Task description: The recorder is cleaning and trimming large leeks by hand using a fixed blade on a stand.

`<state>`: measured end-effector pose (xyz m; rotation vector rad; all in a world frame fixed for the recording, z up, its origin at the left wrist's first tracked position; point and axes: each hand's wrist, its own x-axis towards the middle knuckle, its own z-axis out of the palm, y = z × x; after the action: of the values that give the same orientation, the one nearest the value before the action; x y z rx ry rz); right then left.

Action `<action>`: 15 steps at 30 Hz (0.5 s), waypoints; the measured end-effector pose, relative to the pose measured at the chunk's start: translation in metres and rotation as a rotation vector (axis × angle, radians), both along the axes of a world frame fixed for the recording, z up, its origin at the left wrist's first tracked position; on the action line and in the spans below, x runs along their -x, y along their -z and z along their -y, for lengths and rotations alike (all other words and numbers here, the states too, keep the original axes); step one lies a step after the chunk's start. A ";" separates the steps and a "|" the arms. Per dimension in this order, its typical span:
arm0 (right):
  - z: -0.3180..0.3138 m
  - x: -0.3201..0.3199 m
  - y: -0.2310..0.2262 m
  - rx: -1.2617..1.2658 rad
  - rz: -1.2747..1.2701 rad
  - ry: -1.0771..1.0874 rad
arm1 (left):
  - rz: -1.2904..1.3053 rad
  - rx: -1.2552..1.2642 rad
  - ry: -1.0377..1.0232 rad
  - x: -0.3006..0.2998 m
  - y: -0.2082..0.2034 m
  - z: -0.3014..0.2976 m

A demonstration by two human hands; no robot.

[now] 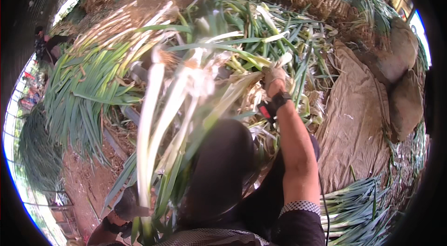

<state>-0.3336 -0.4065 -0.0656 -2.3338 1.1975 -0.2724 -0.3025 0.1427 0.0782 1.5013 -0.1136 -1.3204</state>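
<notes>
My left hand, in a dark glove, is closed around several large green onions low on the left. Their white stalks point away from me, with brown roots at the far ends, partly blurred. My right hand, in a pale glove with a dark wrist strap, is closed on a pale outer leaf. That leaf stretches back toward the onions; whether it is still attached to a stalk is unclear. Beyond this hand lies a heap of stripped leaves.
Unpeeled green onions lie piled on the left, with more at the back. A brown cloth covers ground at right, beside stuffed sacks. More onions lie near right. My dark-clad knee rises between my arms. A person is far left.
</notes>
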 end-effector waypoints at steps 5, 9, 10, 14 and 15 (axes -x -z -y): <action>-0.056 0.007 -0.092 -0.085 -0.123 -0.094 | -0.032 -0.073 -0.078 -0.006 0.009 -0.028; -0.085 0.001 -0.061 0.038 0.413 -0.424 | -0.688 0.025 -0.322 -0.008 0.031 -0.016; -0.088 -0.002 -0.040 0.042 0.629 -0.547 | -0.922 0.005 -0.424 -0.010 0.041 -0.017; -0.100 0.004 -0.049 0.067 0.648 -0.783 | -0.056 0.034 0.280 0.009 0.013 0.032; -0.091 0.002 -0.047 0.412 0.165 -0.656 | -0.174 0.016 0.215 0.006 0.022 0.026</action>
<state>-0.3354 -0.3156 -0.0187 -2.8348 0.2673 -0.4942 -0.3089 0.1166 0.0560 1.3829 -0.1774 -1.6130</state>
